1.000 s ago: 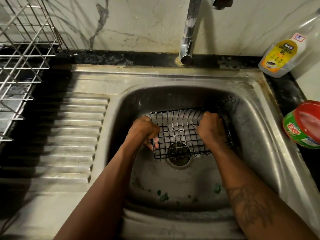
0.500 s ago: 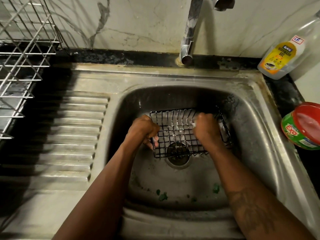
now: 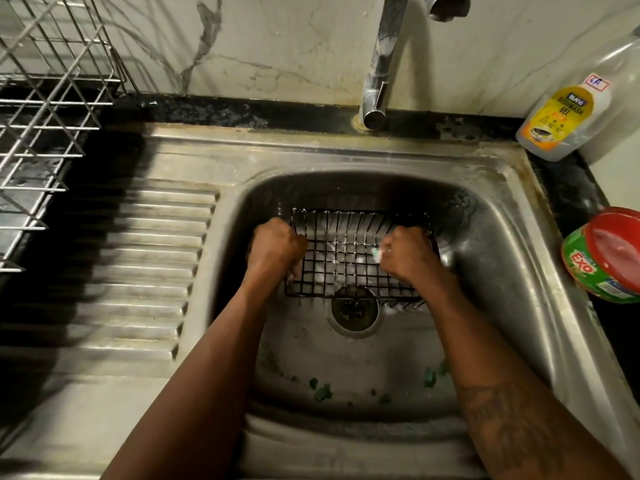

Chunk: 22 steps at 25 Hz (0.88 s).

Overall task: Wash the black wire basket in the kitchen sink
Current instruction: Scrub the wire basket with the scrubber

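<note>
Scrubbing seems the step in hand: black wire basket (image 3: pixel 346 268) lies mid-frame in the steel sink basin (image 3: pixel 502 244), left hand (image 3: pixel 277 247) gripping its rim, right hand (image 3: pixel 408 254) curled round a pale foamy pad (image 3: pixel 378 252); rinsing water is probably needed next.

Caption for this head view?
Left hand grips black wire basket in sink; right hand holds foamy scrubber against it.

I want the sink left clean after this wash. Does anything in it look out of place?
Yes. Small green scraps lie scattered as loose debris on the sink floor, at its near end, away from the drain. White foam clings to the basket, which the left hand grips. The right hand holds what looks like a pad.
</note>
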Each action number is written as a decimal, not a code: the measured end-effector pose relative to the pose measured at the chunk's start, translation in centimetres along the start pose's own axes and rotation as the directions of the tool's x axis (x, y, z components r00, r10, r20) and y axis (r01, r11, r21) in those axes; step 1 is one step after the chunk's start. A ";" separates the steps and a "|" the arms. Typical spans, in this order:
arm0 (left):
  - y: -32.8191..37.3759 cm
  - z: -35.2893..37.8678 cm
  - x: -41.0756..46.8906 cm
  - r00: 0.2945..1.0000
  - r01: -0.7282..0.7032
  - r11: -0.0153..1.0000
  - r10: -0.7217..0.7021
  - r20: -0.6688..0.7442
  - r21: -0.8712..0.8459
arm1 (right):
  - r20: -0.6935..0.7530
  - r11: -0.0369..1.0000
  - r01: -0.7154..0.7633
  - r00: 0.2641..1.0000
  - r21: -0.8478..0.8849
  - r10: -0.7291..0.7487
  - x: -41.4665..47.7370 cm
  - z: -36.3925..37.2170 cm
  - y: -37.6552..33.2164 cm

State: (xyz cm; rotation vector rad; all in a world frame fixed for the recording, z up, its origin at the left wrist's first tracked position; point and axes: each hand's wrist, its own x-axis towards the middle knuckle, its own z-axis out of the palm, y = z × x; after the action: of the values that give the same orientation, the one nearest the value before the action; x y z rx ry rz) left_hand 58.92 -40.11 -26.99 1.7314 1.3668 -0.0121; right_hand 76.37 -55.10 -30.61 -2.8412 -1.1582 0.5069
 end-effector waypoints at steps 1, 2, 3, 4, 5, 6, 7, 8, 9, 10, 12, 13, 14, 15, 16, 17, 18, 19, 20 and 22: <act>-0.5 0.0 0.4 0.996 -0.058 0.997 0.062 -0.065 0.055 | 0.029 0.995 0.084 0.996 0.051 -0.086 -0.1 0.1 -0.5; -0.8 0.1 0.5 0.989 -0.090 0.991 0.100 -0.110 0.096 | 0.022 0.982 0.149 0.988 0.112 -0.153 -0.1 0.1 -0.9; -0.9 0.2 0.4 0.984 -0.094 0.992 0.105 -0.143 0.081 | -0.009 0.969 0.191 0.981 0.157 -0.192 -0.2 0.1 -1.2; -1.1 0.3 0.4 0.978 -0.106 0.994 0.110 -0.180 0.036 | -0.042 0.960 0.218 0.976 0.176 -0.214 -0.3 0.3 -1.4; -0.7 0.1 0.2 0.979 -0.085 0.996 0.079 -0.189 -0.024 | -0.054 0.958 0.242 0.970 0.153 -0.237 -0.1 0.6 -1.4; -0.4 0.0 0.1 0.980 -0.082 0.996 0.077 -0.181 -0.020 | -0.043 0.957 0.272 0.962 0.102 -0.269 0.1 1.0 -1.3; -0.2 0.0 0.3 0.982 -0.084 0.996 0.080 -0.169 -0.020 | -0.037 0.950 0.304 0.953 0.067 -0.302 0.3 1.3 -1.3; -0.2 0.1 0.6 0.987 -0.079 0.994 0.067 -0.149 -0.076 | -0.022 0.945 0.321 0.947 0.065 -0.321 0.6 1.6 -1.0; -0.2 0.4 0.7 0.991 -0.061 0.984 0.041 -0.125 -0.167 | -0.001 0.940 0.329 0.944 0.088 -0.330 0.7 1.7 -0.9; -0.2 0.7 0.6 0.993 -0.042 0.967 0.014 -0.114 -0.252 | 0.009 0.936 0.334 0.941 0.112 -0.337 0.8 1.9 -0.5; 0.0 1.2 0.4 0.987 0.048 0.914 -0.106 -0.124 -0.404 | -0.010 0.918 0.363 0.930 0.159 -0.366 0.5 1.7 0.3; 0.1 1.4 0.3 0.975 0.109 0.866 -0.188 -0.116 -0.488 | 0.002 0.906 0.382 0.921 0.180 -0.389 0.2 1.6 0.6; 0.3 1.6 0.2 0.964 0.158 0.806 -0.250 -0.088 -0.570 | 0.040 0.895 0.402 0.908 0.192 -0.416 -0.5 1.4 0.6; 0.6 1.6 0.2 0.956 0.189 0.748 -0.288 -0.055 -0.636 | 0.109 0.888 0.415 0.891 0.199 -0.441 -1.4 1.2 0.3; 0.7 1.6 0.3 0.952 0.206 0.714 -0.303 -0.030 -0.669 | 0.197 0.881 0.431 0.862 0.197 -0.466 -2.2 1.1 -0.1; 0.8 1.6 0.3 0.952 0.214 0.700 -0.305 -0.014 -0.682 | 0.277 0.866 0.466 0.821 0.183 -0.500 -2.9 1.2 -0.6; 0.8 1.5 0.4 0.954 0.211 0.691 -0.301 -0.010 -0.691 | 0.333 0.851 0.498 0.784 0.165 -0.524 -3.2 1.3 -1.0; 0.7 1.4 0.5 0.953 0.211 0.683 -0.302 -0.007 -0.699 | 0.348 0.843 0.515 0.770 0.158 -0.535 -3.2 1.3 -1.2; 0.7 1.4 0.4 0.953 0.214 0.675 -0.304 -0.002 -0.706 | 0.327 0.850 0.501 0.786 0.162 -0.525 -3.0 1.3 -1.2; 0.8 1.4 0.4 0.953 0.211 0.660 -0.303 0.001 -0.721 | 0.186 0.881 0.451 0.862 0.143 -0.471 -1.8 1.4 -0.6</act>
State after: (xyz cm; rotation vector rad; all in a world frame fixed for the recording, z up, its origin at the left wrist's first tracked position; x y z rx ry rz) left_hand 60.41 -40.73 -27.52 0.8735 1.4337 0.4272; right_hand 74.36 -56.05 -31.30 -2.3436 -1.7328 0.8184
